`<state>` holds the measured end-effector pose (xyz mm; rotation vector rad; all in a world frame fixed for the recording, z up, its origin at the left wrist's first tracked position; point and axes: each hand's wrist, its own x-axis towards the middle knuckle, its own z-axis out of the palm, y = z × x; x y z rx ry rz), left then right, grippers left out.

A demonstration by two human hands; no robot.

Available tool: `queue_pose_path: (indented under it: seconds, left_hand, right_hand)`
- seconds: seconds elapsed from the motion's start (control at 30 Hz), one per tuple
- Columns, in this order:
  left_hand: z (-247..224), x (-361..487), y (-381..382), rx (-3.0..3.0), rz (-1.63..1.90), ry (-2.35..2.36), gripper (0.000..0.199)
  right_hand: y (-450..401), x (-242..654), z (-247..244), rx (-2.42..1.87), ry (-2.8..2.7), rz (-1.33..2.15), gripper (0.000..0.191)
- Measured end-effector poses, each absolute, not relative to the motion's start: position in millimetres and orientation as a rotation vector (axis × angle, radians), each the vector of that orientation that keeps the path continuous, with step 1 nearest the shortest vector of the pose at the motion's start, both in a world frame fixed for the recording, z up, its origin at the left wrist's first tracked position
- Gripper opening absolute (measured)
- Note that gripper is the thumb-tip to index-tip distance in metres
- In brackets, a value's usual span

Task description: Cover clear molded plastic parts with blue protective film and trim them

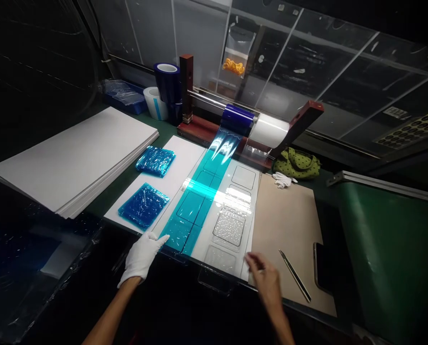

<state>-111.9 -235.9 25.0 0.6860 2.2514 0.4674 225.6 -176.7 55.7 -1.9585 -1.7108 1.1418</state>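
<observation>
Two hands grip nothing: the open left hand point(141, 256), gloved, lies beside the blue film point(190, 208); the bare, half-curled right hand point(263, 280) could smudge it.

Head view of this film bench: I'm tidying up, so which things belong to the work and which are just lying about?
Probably in use:
white-gloved left hand; bare right hand; translucent blue plastic film drawn off its dark blue roll; clear textured plastic panels

Probably lying about:
spare white cloth gloves; green dotted bag; black phone
</observation>
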Motion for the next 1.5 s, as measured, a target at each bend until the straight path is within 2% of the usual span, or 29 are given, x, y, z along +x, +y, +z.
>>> queue_pose_path:
  seconds: [0.1,0.2,0.33,0.43,0.5,0.63,0.8,0.97,1.17,1.37,1.5]
  left_hand:
    - [30,-115,-236,0.731,0.287,2.341,0.064]
    - [34,-111,-239,0.965,0.135,2.485,0.072]
    - [35,-86,-249,1.410,0.163,2.639,0.060]
    - [33,-54,-252,1.763,0.212,2.436,0.045]
    - [28,-32,-249,1.957,0.184,2.254,0.040]
    - [14,-4,-239,2.106,0.122,2.085,0.050]
    - [4,-1,-233,2.144,0.058,2.037,0.054]
    - [7,0,-231,2.145,0.023,2.005,0.049]
    - [3,0,-230,2.115,0.021,1.998,0.050]
    - [6,-2,-230,2.079,0.047,2.014,0.051]
    - [18,-1,-225,2.035,0.057,2.076,0.040]
  right_hand:
    - [-147,297,34,-2.372,-1.798,0.392,0.043]
    - [-137,350,7,-2.493,-1.993,0.175,0.035]
    - [-143,375,-6,-2.496,-2.077,0.224,0.028]
    - [-150,358,3,-2.393,-1.973,0.345,0.033]
    - [-154,330,14,-2.149,-2.026,0.439,0.034]
    - [-161,252,34,-1.751,-2.408,0.481,0.032]
    - [-156,177,41,-1.612,-2.742,0.363,0.027]
    - [-147,149,35,-1.498,-2.968,0.321,0.026]
    - [-145,149,35,-1.460,-3.011,0.334,0.025]
    - [-152,187,38,-1.572,-2.982,0.320,0.025]
    - [-156,227,46,-1.703,-2.956,0.244,0.022]
